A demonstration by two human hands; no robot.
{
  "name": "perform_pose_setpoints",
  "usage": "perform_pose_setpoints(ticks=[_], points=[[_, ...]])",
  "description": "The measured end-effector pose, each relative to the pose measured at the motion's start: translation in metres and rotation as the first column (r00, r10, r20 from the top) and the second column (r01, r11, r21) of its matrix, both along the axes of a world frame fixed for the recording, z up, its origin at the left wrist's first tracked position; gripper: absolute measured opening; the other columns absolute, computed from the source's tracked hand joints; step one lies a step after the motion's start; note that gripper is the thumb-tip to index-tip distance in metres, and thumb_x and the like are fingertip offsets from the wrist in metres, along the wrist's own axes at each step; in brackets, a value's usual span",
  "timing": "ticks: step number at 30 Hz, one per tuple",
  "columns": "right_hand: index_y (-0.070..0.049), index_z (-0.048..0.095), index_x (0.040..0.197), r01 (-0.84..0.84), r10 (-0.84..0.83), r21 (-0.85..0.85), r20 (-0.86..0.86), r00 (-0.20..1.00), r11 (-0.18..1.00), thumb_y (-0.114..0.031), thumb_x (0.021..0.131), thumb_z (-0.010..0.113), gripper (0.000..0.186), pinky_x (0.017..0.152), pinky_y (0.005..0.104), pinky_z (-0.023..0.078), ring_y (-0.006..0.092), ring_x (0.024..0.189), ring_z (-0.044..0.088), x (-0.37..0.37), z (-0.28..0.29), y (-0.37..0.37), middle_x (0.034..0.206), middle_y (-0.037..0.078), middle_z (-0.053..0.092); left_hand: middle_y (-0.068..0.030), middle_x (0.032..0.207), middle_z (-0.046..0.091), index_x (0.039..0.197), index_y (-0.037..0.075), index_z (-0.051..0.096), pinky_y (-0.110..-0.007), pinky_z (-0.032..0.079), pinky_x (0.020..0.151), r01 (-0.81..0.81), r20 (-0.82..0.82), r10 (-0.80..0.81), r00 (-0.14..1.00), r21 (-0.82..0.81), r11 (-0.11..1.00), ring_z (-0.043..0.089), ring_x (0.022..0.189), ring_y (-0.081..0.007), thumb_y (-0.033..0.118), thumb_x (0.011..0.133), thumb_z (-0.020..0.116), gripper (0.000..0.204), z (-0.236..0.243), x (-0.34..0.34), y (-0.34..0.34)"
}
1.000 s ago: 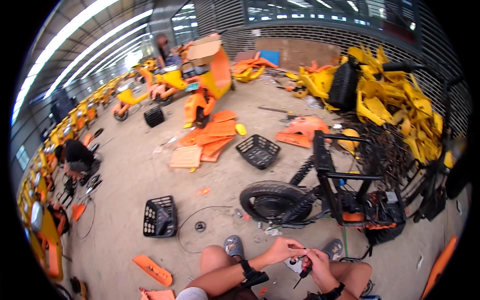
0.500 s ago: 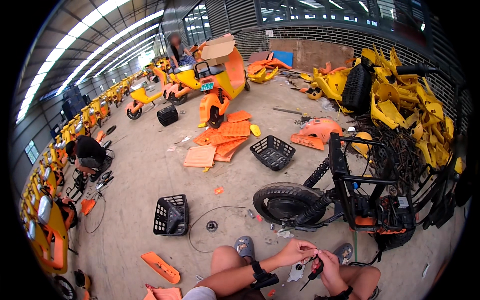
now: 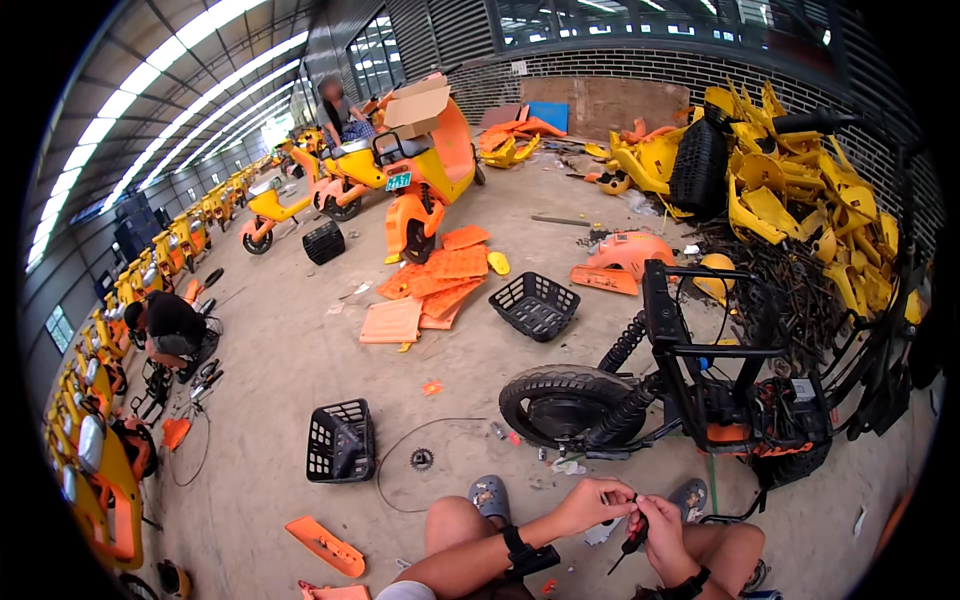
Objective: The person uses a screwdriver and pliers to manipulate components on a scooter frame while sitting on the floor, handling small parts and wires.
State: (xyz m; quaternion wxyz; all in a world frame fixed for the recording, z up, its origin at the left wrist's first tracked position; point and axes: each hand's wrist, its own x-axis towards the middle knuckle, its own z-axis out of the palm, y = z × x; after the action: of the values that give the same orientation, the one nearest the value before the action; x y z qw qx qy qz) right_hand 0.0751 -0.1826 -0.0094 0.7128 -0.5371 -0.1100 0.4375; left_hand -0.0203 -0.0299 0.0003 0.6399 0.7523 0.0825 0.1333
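Observation:
Both hands meet in front of my knees at the lower right. In my right hand (image 3: 662, 532) is a screwdriver (image 3: 636, 539), its dark handle marked with red and its thin shaft slanting down to the left. Thumb and fingers of my left hand (image 3: 592, 505) are pinched together close to my right fingertips. Whatever small piece lies between them is too tiny to name. Beneath the hands, partly covered by them, a pale metal plate (image 3: 601, 531) lies on the floor. Just beyond stands a stripped black scooter frame (image 3: 690, 350) with its rear wheel (image 3: 570, 405) toward me.
Black baskets (image 3: 340, 440) (image 3: 534, 305) sit on the concrete, near a sprocket (image 3: 421, 459) and a curved cable. Orange panels (image 3: 325, 545) lie about. Yellow body parts (image 3: 770, 200) are heaped at the right. A person (image 3: 175, 330) crouches left; another sits by scooters (image 3: 430, 170) behind.
The whole view has shifted slightly, so the background sits a little further left. My hands stay close together, with the screwdriver still in the right one and its shaft tilted slightly more steeply.

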Motion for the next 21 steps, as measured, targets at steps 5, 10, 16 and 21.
perform_pose_setpoints(ticks=[5,10,16,21], points=[[-0.003,0.058,0.082,0.025,-0.025,0.014,0.004,1.0,1.0,-0.018,0.096,0.055,0.02,0.052,0.0269,0.046,0.0137,0.056,0.054,0.002,0.005,-0.001,0.066,0.004,0.056,-0.0048,0.085,0.065,0.096,-0.001,0.071,-0.023,0.049,0.064,-0.037,0.028,0.036,0.999,0.037,0.999,0.061,0.075,-0.0095,0.01,0.085,0.07,0.015,0.007,0.006,-0.002],[-0.003,0.059,0.085,0.009,-0.008,-0.029,0.043,0.999,1.0,-0.02,0.097,0.053,0.022,0.053,0.0256,0.045,0.0135,0.056,0.054,0.004,0.003,-0.001,0.068,0.004,0.057,-0.0045,0.084,0.065,0.097,0.0,0.07,-0.022,0.048,0.06,-0.032,0.01,0.032,0.999,0.046,0.998,0.06,0.069,-0.0084,0.009,0.086,0.069,0.014,0.006,0.011,-0.002],[-0.002,0.064,0.093,0.003,-0.005,0.024,0.046,0.999,1.0,-0.021,0.09,0.068,0.019,0.054,0.0202,0.043,0.0064,0.06,0.054,0.003,0.001,-0.001,0.069,0.0,0.059,-0.0072,0.087,0.065,0.096,-0.001,0.069,-0.023,0.05,0.06,-0.1,0.071,0.089,0.993,0.18,0.979,0.062,0.072,-0.0114,0.007,0.085,0.068,0.014,0.009,0.007,-0.007],[0.0,0.068,0.087,-0.013,0.016,-0.026,0.142,0.99,1.0,-0.02,0.089,0.069,0.02,0.052,0.0193,0.041,0.0038,0.058,0.052,0.005,-0.008,0.001,0.067,-0.001,0.06,-0.0089,0.086,0.065,0.096,-0.002,0.069,-0.025,0.051,0.06,-0.106,0.078,0.086,0.993,0.305,0.946,0.063,0.073,-0.0147,0.005,0.085,0.068,0.013,0.01,-0.003,-0.005]])
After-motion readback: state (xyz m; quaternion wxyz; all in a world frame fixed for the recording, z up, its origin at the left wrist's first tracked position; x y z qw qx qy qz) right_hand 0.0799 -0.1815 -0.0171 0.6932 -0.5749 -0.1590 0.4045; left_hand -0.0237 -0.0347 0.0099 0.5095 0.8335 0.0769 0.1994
